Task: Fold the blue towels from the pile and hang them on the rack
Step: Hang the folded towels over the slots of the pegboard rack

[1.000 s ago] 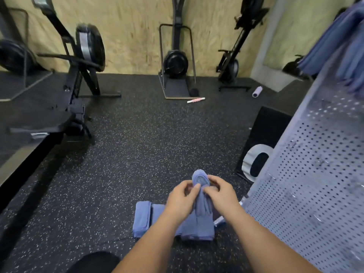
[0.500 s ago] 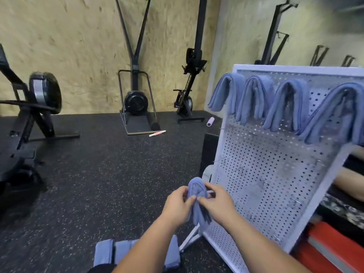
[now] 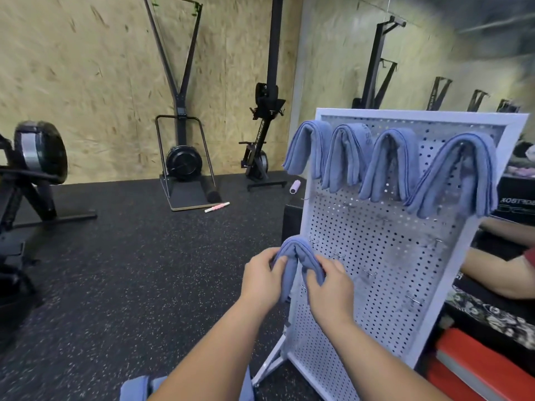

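Towel (image 3: 292, 256), blue, folded into an arch; left hand (image 3: 260, 280) and right hand (image 3: 330, 287) each pinch one end beside rack (image 3: 376, 256).

A ski trainer (image 3: 182, 157) stands upper centre against the chipboard wall (image 3: 86, 82); a pink stick (image 3: 217, 207) lies on the black floor (image 3: 130, 270) below it; red padding (image 3: 477, 360) lower right.

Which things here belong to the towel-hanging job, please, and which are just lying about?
Job: folded towel, held by left hand and right hand; rack; four hung towels; floor pile.
Lying about: pink stick; lilac roller; exercise machines.
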